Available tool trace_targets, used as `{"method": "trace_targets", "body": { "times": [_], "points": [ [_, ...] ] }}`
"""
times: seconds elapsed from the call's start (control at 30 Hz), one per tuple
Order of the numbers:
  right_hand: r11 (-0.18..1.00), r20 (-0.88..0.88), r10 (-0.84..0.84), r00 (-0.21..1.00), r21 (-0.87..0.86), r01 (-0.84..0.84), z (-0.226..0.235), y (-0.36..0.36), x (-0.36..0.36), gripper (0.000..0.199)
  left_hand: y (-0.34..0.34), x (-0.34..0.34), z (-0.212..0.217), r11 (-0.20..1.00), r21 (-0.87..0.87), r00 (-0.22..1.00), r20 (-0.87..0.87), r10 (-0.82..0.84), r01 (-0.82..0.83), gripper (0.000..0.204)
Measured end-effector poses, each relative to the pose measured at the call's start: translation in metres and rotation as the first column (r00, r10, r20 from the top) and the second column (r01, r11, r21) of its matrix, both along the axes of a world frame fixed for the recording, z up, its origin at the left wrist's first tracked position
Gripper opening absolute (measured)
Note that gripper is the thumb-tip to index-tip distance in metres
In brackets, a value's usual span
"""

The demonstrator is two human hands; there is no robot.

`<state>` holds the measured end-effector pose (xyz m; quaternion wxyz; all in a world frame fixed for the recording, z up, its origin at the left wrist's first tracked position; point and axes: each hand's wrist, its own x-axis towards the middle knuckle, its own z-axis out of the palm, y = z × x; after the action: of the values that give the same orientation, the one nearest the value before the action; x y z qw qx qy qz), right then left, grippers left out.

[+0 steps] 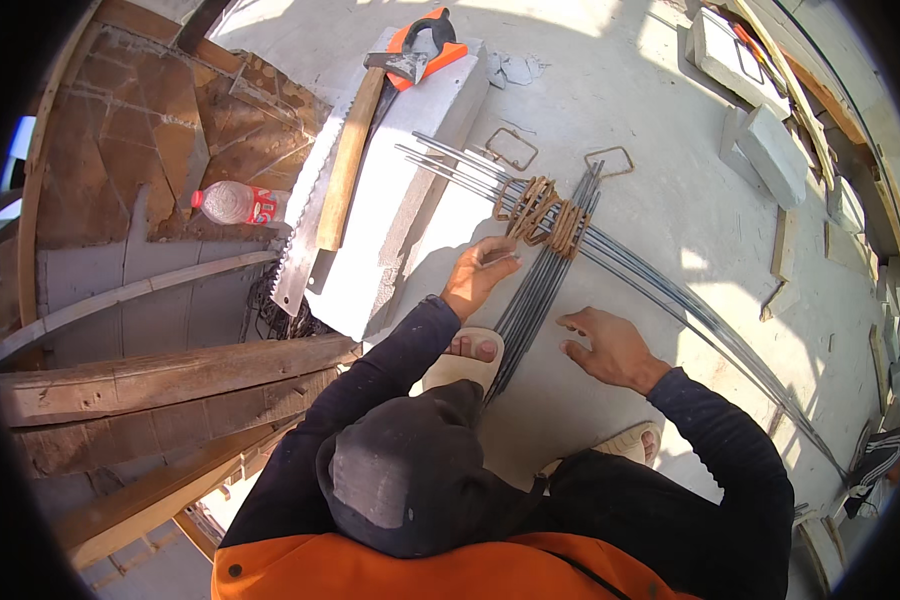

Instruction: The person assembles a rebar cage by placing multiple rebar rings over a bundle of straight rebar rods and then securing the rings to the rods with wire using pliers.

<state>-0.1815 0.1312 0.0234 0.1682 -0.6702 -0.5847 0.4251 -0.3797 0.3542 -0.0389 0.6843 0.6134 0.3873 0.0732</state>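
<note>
two bundles of steel rods [528, 320] are laid crossed on the floor [600, 110], too tightly packed to be counted; rusty wire loops [540, 210] are clustered around the crossing, and two loose loops [607, 152] are seen just beyond. the left hand [478, 278] is held curled near the cluster; whether anything is pinched cannot be told. the right hand [612, 348] is held loosely parted, with nothing grasped. one hammer [350, 160] and one saw [315, 215] are borne by one white block [410, 170], beside one bottle [232, 203]
</note>
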Motion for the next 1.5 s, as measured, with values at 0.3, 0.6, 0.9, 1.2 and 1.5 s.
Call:
{"method": "trace_targets", "body": {
  "times": [0.3, 0.6, 0.9, 1.2, 1.5],
  "points": [
    [0.841, 0.440, -0.501, 0.745, 0.043, 0.540, 0.063, -0.106, 0.115, 0.074, 0.013, 0.096, -0.002, 0.983, -0.171, 0.942, 0.316, 0.115, -0.063, 0.063],
    [0.746, 0.207, -0.447, 0.870, -0.452, 0.490, 0.006, -0.051, 0.131, 0.095, 0.081, 0.069, 0.038, 0.919, -0.361, 0.859, 0.408, 0.308, -0.157, 0.064],
    [0.752, 0.104, -0.507, 0.856, -0.433, 0.498, 0.012, -0.050, 0.134, 0.085, 0.106, 0.063, 0.009, 0.926, -0.349, 0.869, 0.405, 0.284, -0.140, 0.068],
    [0.830, 0.061, -0.463, 0.884, -0.320, 0.456, 0.034, -0.052, 0.158, 0.052, 0.092, 0.064, 0.063, 0.943, -0.316, 0.924, 0.321, 0.207, -0.101, 0.056],
    [0.815, 0.050, -0.504, 0.863, -0.304, 0.494, 0.028, -0.043, 0.146, 0.042, 0.091, 0.037, 0.058, 0.928, -0.338, 0.928, 0.272, 0.255, -0.156, 0.054]
  ]
}}
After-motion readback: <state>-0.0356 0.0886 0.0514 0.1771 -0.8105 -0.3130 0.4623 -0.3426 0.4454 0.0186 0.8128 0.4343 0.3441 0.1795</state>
